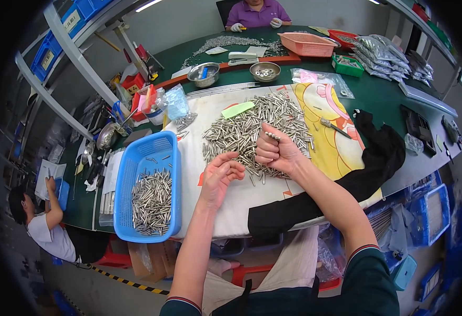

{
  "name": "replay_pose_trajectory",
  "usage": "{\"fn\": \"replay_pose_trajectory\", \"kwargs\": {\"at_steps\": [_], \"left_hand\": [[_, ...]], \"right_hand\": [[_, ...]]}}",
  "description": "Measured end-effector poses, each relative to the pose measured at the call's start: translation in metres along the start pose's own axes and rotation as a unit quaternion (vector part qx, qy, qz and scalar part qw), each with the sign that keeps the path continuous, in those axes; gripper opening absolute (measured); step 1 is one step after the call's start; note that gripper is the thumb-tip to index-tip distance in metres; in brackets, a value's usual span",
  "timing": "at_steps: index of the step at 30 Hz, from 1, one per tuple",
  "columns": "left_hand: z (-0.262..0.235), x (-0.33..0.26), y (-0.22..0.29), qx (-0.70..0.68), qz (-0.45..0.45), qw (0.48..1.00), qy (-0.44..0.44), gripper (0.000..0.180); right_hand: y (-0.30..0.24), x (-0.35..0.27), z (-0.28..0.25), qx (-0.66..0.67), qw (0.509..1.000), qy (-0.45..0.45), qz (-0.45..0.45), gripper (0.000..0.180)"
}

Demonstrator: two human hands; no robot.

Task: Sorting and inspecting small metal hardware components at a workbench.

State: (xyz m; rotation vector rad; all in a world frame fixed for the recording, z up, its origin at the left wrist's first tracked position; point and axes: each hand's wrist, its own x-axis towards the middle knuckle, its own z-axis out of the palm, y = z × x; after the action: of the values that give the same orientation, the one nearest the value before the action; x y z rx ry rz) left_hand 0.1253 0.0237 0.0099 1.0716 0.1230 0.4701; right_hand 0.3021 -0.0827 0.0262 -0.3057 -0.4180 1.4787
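Note:
A big heap of short silvery metal pins [273,113] lies on a cloth in front of me, with a light green slip of paper [237,109] on top. Over the near edge of the heap, my right hand [275,151] is closed round several of these pins, whose ends show in a row at the curled fingers. My left hand [221,176] hovers at the heap's near left side, fingers loosely bent and apart, with nothing visible in them. To its left stands a blue plastic basket [175,181] with more pins inside.
A black garment [346,192] lies along the cloth's right and front edges, near a dark-handled tool [336,128]. Two metal bowls [265,71], a stapler [242,58] and a pink basket [307,45] stand farther back. One person sits opposite, another at far left.

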Motion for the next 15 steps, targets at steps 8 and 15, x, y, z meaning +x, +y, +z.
{"fn": "replay_pose_trajectory", "kwargs": {"at_steps": [8,15], "left_hand": [[-0.0007,0.0003,0.0,0.0,-0.006,1.0,0.002,0.039],[-0.0032,-0.0001,-0.0006,-0.001,-0.009,1.0,0.001,0.039]], "right_hand": [[0.0006,0.0016,0.001,-0.009,0.999,0.045,-0.015,0.051],[0.0066,0.0026,0.0079,-0.133,0.976,0.129,-0.115,0.05]]}}
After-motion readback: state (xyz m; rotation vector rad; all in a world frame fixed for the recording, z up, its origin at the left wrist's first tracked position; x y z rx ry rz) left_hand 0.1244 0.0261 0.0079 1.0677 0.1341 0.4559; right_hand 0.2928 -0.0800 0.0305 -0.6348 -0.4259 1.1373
